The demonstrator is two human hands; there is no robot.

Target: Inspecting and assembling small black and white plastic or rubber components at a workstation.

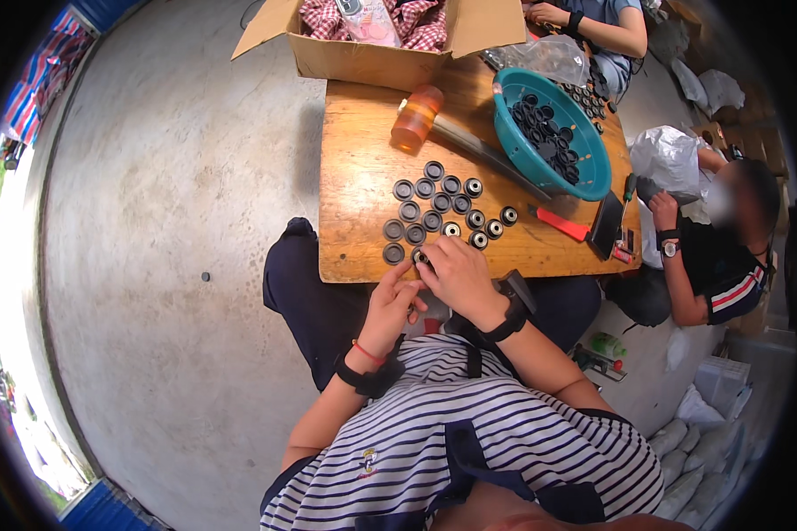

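Near the table's front edge my right hand (456, 276) bends its fingers down over a black round part (420, 256) with a metal centre. My left hand (388, 310) is beside it, its index finger reaching to the table edge by that part. The other left fingers curl in, and what they hold is too small to make out. Just beyond my hands are several black round caps (431, 221) in loose rows. To their right stand several similar parts with shiny metal centres (478, 239).
A hammer with an amber head (416, 119) lies across the wooden table (354, 159). A teal basin (505, 124) of black parts, a red-handled tool (562, 223) and a cardboard box (363, 64) surround the work. Two co-workers sit at the far and right sides.
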